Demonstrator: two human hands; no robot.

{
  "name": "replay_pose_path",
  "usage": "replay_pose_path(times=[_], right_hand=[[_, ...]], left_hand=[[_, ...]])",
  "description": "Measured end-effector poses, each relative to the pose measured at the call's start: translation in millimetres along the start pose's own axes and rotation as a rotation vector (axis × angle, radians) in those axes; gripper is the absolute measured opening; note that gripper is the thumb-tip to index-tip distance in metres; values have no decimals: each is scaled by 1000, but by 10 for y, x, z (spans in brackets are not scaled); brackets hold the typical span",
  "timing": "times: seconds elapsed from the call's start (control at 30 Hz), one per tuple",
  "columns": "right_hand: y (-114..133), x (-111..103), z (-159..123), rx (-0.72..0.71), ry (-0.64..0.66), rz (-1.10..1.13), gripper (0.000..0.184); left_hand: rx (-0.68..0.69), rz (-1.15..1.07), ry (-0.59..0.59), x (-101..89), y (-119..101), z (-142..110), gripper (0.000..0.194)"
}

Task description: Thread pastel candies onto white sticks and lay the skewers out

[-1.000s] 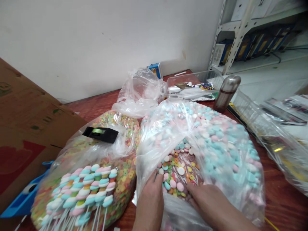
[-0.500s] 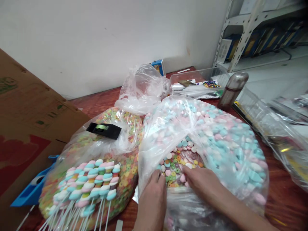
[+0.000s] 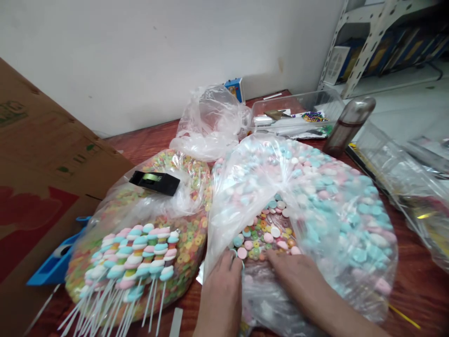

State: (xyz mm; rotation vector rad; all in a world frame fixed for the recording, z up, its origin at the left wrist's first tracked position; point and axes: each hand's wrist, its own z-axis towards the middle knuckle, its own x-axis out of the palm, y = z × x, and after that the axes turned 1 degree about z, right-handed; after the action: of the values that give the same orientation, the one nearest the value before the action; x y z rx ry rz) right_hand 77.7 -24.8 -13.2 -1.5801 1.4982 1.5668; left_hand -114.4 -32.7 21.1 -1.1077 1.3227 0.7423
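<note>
My left hand (image 3: pixel 222 283) is closed at the near left edge of an opening in a clear plastic bag, fingers curled together; what they hold, if anything, is hidden. My right hand (image 3: pixel 298 274) reaches in from the right, fingers bent down close together at the loose candies (image 3: pixel 268 238), its fingertips partly hidden. These candies are pink, white and blue discs mixed with small coloured rings. Around the opening lies the large bag of pastel marshmallow candies (image 3: pixel 351 220). To the left, several candy skewers (image 3: pixel 135 252) on white sticks rest on a bag of ring candies (image 3: pixel 191 238).
A black holder (image 3: pixel 155 182) lies on the ring-candy bag. Left are a cardboard box (image 3: pixel 45 154) and a blue tool (image 3: pixel 56 264). Behind stand a crumpled plastic bag (image 3: pixel 213 121), a clear tray (image 3: pixel 298 105) and a bottle (image 3: pixel 349 126). Another clear container (image 3: pixel 403 173) is right.
My right hand has drawn slightly back toward me, so more of the loose candies shows. My left hand stays at the opening's left side. The whole view has shifted a little.
</note>
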Motion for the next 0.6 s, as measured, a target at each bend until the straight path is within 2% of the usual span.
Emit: replay_pose_path(times=[0.1,0.2,0.3,0.37,0.43,0.5,0.53,0.6], right_hand=[[-97,-53,-87,17,21,-5,31],[53,-75,-108,-75,45,92,22],[238,-100,-87,-135,56,229,20],[281,-133,-73,-110,61,260,20],[260,-165,-72,-114,74,287,16],[218,-176,-87,-150,115,312,15],[200,-171,-98,-168,143,321,16],[182,-144,-122,-170,167,324,19]], left_hand=[[49,-22,-106,34,1,-46,25],[-2,18,-382,29,-48,-54,20],[-56,114,-675,-30,-106,-35,36],[-100,172,-776,-76,-115,-12,49],[-190,191,-746,-107,-91,14,62],[-318,135,-578,-113,-44,40,70],[-381,79,-459,-109,-17,51,67],[-478,-86,-245,-93,31,77,45]])
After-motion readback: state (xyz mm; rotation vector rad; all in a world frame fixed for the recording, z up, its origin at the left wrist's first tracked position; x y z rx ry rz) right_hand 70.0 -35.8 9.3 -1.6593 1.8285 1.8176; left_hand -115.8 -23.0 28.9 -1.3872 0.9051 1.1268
